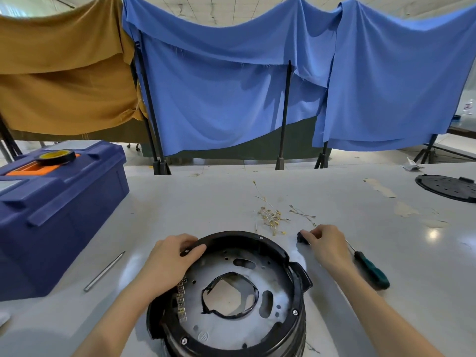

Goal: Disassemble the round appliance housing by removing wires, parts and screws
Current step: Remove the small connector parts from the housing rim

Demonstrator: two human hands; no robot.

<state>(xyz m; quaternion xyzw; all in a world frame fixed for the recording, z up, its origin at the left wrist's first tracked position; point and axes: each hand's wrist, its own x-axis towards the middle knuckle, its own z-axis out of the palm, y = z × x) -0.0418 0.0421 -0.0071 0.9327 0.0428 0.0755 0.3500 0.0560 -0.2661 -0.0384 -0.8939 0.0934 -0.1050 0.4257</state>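
The round black appliance housing (pixel 231 292) stands on the white table (pixel 180 202) in front of me, its grey metal plate with a large centre hole facing up. Screws show on its black rim. My left hand (pixel 172 261) grips the rim at its upper left. To the right of the housing, my right hand (pixel 327 243) pinches a small black part (pixel 300 238) against the table. A tangle of removed thin wires with yellow terminals (pixel 270 217) lies just behind the housing.
A green-handled screwdriver (pixel 371 269) lies right of my right hand. A thin metal rod (pixel 104 271) lies at the left, beside a blue toolbox (pixel 59 207) with a tape roll (pixel 56 157) on it. A black round lid (pixel 448 188) sits far right.
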